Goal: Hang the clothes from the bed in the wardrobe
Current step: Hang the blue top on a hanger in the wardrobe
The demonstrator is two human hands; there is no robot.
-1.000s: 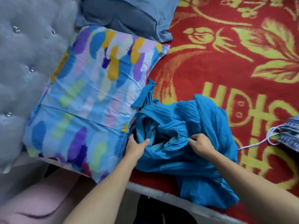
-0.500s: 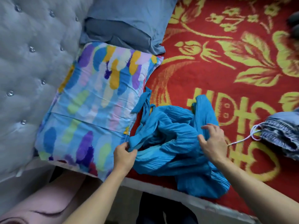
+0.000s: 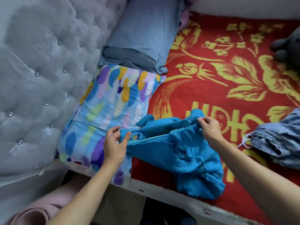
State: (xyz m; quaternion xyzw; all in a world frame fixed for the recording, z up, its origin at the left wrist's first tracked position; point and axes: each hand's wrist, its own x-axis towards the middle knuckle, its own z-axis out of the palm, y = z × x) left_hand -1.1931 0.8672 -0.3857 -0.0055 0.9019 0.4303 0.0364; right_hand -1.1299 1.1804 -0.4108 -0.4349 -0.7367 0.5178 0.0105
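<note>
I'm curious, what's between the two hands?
In the head view, the blue garment stretches between the left hand and the right hand, both pinching its edge.

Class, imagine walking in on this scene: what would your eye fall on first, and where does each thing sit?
The bright blue garment stands out first, at the near edge of the bed, pulled taut between the left hand and the right hand, which both pinch its top edge. Next comes the red blanket with yellow flowers beneath it, and the multicoloured pillow to the left, against the grey tufted headboard.
</note>
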